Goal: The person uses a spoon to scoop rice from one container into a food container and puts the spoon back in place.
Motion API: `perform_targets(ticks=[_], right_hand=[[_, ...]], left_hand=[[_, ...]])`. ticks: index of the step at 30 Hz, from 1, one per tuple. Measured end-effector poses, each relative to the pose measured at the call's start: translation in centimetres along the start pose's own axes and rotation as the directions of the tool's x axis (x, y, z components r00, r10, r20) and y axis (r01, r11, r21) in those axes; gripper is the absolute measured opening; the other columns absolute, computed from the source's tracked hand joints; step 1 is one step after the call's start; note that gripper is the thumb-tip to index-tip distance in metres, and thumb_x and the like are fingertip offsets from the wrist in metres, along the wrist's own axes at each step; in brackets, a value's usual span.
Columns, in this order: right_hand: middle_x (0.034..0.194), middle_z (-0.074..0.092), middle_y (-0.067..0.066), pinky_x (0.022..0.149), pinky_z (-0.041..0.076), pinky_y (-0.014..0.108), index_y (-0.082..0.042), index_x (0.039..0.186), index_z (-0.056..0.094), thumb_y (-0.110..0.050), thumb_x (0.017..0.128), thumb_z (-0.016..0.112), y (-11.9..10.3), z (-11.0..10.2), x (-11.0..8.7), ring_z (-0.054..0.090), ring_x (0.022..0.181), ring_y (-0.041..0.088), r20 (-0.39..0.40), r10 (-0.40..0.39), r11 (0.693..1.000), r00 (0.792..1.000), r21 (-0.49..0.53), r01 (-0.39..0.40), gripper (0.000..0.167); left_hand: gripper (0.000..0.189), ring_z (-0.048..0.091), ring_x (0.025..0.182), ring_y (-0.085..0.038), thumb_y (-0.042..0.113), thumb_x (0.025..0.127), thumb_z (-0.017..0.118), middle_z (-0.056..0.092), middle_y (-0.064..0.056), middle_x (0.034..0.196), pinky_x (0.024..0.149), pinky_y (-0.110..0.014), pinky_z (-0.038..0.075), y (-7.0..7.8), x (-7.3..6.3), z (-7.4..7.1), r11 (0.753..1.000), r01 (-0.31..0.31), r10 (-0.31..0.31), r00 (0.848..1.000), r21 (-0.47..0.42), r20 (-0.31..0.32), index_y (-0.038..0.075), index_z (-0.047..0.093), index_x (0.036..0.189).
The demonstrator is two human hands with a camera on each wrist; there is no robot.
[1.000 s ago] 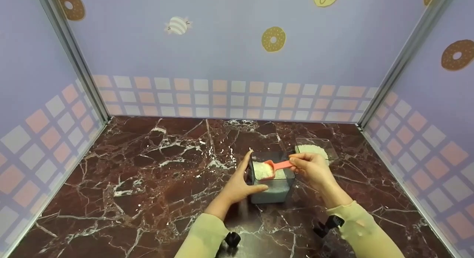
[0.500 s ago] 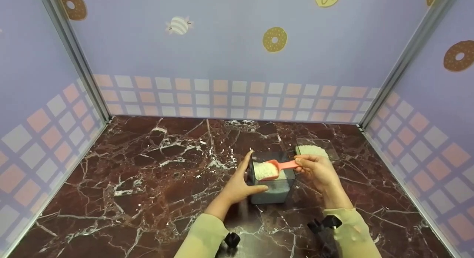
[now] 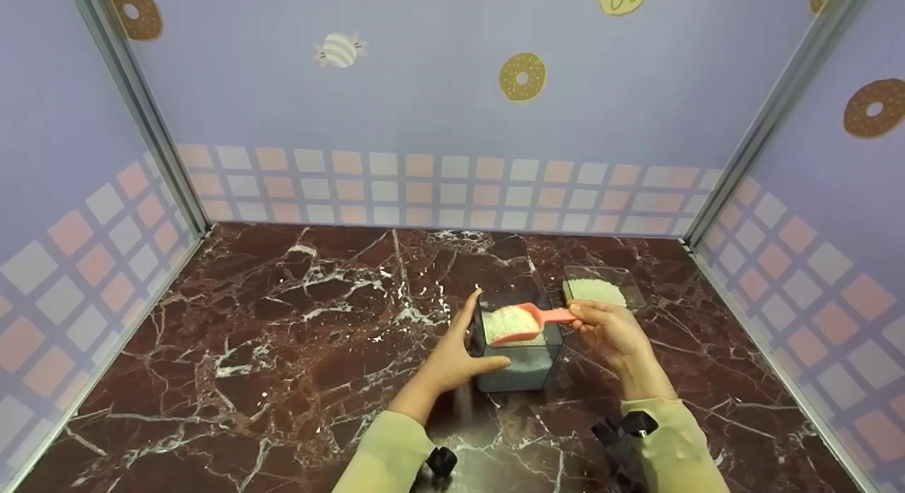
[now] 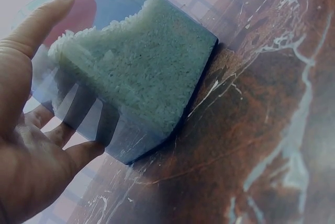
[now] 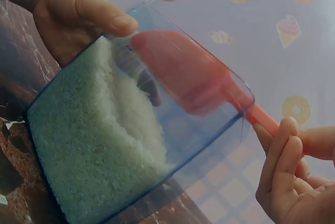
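Observation:
A clear bluish plastic container (image 3: 520, 373) stands on the marble-patterned table with white rice (image 4: 136, 72) in it. My left hand (image 3: 449, 355) grips its left side, thumb across the near wall and fingers round the far side. Between thumb and curled fingers, my right hand (image 3: 614, 334) pinches the handle of a pink-red scoop (image 3: 557, 315). Heaped rice (image 3: 510, 323) fills the scoop, which lies level at the container's opening. The right wrist view has the scoop's bowl (image 5: 183, 75) behind the clear wall, above a hollow in the rice.
Behind my right hand, a shallow clear dish (image 3: 631, 282) holds a mound of rice (image 3: 595, 291). White grains and bits lie scattered on the tabletop (image 3: 339, 380) left of the container. Patterned panels (image 3: 452, 111) enclose the back and both sides.
My right hand has shifted a little to the right and drawn the scoop with it. The scoop's heap of rice shows more fully now. My left hand keeps its hold on the container.

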State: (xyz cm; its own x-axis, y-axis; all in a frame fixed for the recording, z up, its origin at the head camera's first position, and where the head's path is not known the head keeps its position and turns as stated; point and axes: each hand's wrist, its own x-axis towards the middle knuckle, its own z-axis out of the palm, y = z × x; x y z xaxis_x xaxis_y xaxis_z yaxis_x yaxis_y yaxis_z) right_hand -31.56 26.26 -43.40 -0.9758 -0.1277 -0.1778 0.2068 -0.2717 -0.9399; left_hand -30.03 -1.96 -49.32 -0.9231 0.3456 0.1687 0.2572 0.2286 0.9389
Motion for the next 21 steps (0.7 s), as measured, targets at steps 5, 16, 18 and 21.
perform_targets(ticks=[5,16,18,21], right_hand=[[0.071,0.072,0.0,0.051,0.05,0.008,-0.008,0.092,0.076,0.003,0.103,0.052,0.1,-0.4,0.2,0.064,0.054,0.0,0.004,0.022,0.999,1.0,0.045,-0.022,0.029],[0.074,0.072,0.001,0.052,0.051,0.008,-0.007,0.091,0.074,0.003,0.104,0.05,0.2,-0.9,0.5,0.065,0.056,0.002,0.052,0.052,0.99,0.997,0.13,-0.059,0.03],[0.075,0.071,0.001,0.052,0.051,0.008,-0.007,0.091,0.073,0.003,0.105,0.048,-0.1,-1.0,0.5,0.065,0.057,0.002,0.064,0.048,0.987,0.997,0.148,-0.057,0.031],[0.075,0.071,0.001,0.053,0.052,0.008,-0.008,0.09,0.073,0.002,0.106,0.045,-0.5,-1.4,0.3,0.064,0.057,0.002,0.061,0.038,0.986,0.997,0.162,-0.047,0.033]], left_hand=[[0.122,0.02,0.157,-0.045,0.037,0.076,0.091,0.015,-0.018,0.173,0.123,-0.068,0.022,0.0,0.0,0.0,1.0,-0.008,0.008,1.0,0.0,-0.001,0.033,0.01,0.167],[0.12,0.021,0.156,-0.046,0.036,0.078,0.09,0.012,-0.017,0.173,0.123,-0.066,0.027,0.1,-0.1,-0.1,1.0,0.0,0.0,1.0,-0.016,0.01,0.035,0.01,0.166],[0.12,0.02,0.156,-0.046,0.036,0.078,0.09,0.012,-0.018,0.173,0.122,-0.067,0.027,0.1,-0.1,-0.1,1.0,0.002,-0.001,1.0,-0.019,0.01,0.036,0.01,0.166],[0.12,0.02,0.156,-0.046,0.036,0.078,0.091,0.011,-0.018,0.173,0.123,-0.066,0.026,0.1,-0.1,-0.1,1.0,0.01,-0.01,1.0,-0.021,0.009,0.037,0.01,0.166]])
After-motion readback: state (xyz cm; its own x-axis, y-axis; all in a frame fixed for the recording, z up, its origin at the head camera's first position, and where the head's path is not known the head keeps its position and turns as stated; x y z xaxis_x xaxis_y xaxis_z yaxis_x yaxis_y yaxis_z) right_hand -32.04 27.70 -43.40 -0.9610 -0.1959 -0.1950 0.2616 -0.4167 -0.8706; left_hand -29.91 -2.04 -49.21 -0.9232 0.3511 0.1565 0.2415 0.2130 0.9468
